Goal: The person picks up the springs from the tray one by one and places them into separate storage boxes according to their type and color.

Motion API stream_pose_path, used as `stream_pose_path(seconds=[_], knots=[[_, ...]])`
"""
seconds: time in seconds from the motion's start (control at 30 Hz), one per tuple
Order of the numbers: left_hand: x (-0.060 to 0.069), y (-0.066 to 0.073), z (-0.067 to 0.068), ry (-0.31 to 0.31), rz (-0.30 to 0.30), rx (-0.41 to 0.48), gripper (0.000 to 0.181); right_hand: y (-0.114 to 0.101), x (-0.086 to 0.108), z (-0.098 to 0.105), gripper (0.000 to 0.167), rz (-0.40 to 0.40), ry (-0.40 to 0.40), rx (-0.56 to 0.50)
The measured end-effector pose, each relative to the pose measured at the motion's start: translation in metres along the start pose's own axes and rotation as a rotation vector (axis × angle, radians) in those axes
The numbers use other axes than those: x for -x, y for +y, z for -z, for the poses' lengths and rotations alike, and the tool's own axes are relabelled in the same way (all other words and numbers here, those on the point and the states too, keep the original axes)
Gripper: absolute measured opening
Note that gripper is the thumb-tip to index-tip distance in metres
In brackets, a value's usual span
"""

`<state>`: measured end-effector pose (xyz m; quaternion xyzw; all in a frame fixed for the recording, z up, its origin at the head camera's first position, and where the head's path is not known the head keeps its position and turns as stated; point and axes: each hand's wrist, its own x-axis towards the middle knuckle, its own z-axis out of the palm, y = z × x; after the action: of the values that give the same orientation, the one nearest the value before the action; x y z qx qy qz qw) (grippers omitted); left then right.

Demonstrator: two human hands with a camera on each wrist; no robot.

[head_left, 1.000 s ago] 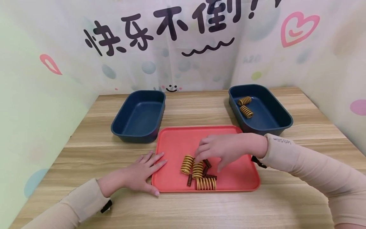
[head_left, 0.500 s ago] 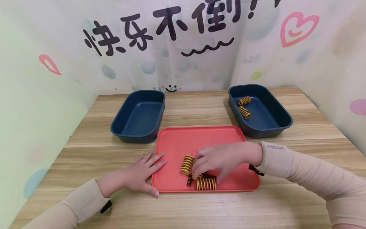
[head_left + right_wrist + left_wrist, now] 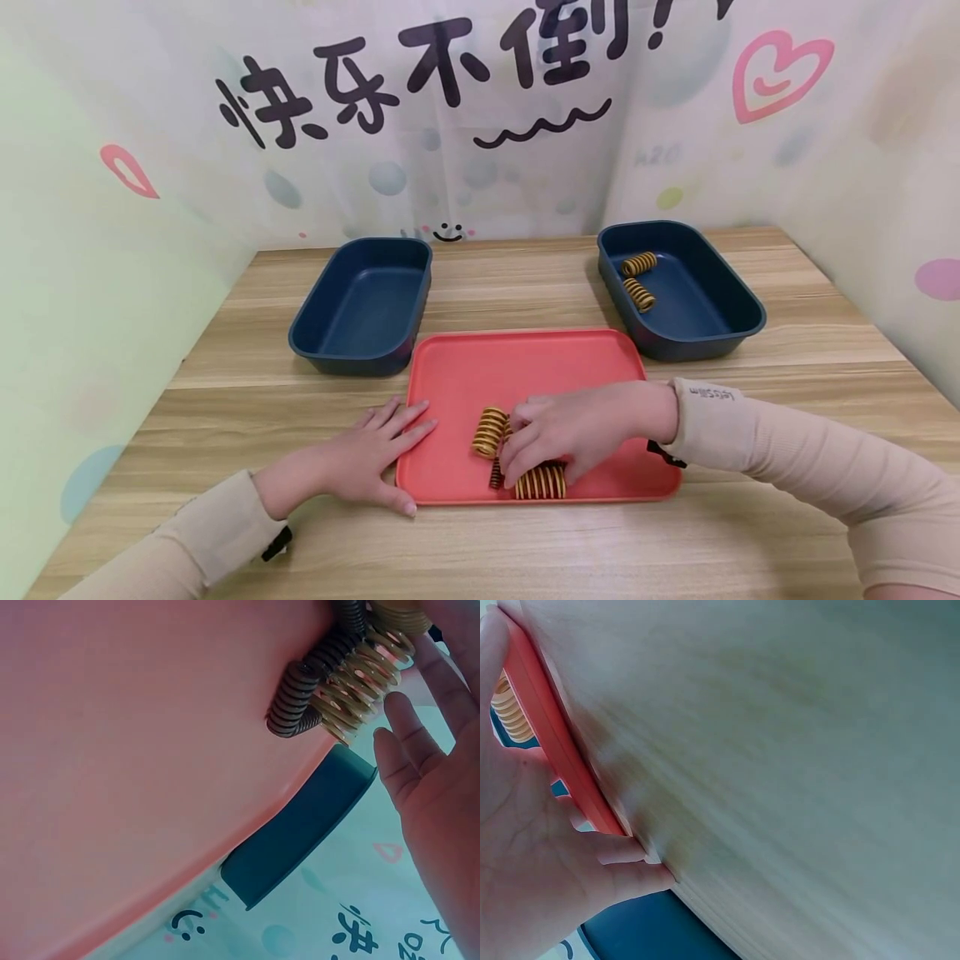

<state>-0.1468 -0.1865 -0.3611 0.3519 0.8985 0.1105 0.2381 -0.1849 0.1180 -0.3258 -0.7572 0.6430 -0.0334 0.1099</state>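
Note:
My left hand (image 3: 360, 458) lies spread on the left rim of the red tray (image 3: 525, 358), fingers straight, thumb by the front corner. Over the springs near the tray's front is my right hand (image 3: 558, 433), its fingers bent downward. Its fingertips and thumb come down around the front gold spring (image 3: 540, 482); whether they pinch it is hidden. Another gold spring (image 3: 490, 432) stands to the left, beside a small dark spring (image 3: 496, 475). In the right wrist view, a gold spring (image 3: 360, 690) lies close to the fingers, next to several dark springs (image 3: 292, 697).
Behind the tray at the left stands a bare blue bin (image 3: 363, 308). The blue bin (image 3: 697, 292) at the right rear holds two gold springs (image 3: 640, 279). A printed cloth (image 3: 450, 183) hangs behind the wooden table (image 3: 510, 287).
My right hand has lowered and moved toward the tray's front, now covering the middle gold spring and most dark ones. One spring in the right bin shifted slightly. My left hand stayed put.

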Motion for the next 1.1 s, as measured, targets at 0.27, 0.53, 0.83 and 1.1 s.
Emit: stream_pose_path(seconds=[0.27, 0.53, 0.83, 1.1], knots=[[0.0000, 0.0001, 0.0005, -0.003, 0.006, 0.004, 0.098, -0.0005, -0.0013, -0.0024, 0.047, -0.011, -0.017, 0.041], [-0.0001, -0.0006, -0.0002, 0.000, -0.007, 0.004, 0.098, -0.0026, -0.0034, -0.0031, 0.047, -0.026, -0.058, 0.115], [0.0002, -0.0016, -0.0004, 0.006, -0.017, 0.006, 0.098, -0.0036, -0.0049, -0.0043, 0.046, -0.023, -0.067, 0.145], [-0.0002, -0.0016, -0.0007, 0.002, -0.010, 0.000, 0.098, -0.0012, -0.0056, -0.0033, 0.043, 0.008, -0.046, 0.133]])
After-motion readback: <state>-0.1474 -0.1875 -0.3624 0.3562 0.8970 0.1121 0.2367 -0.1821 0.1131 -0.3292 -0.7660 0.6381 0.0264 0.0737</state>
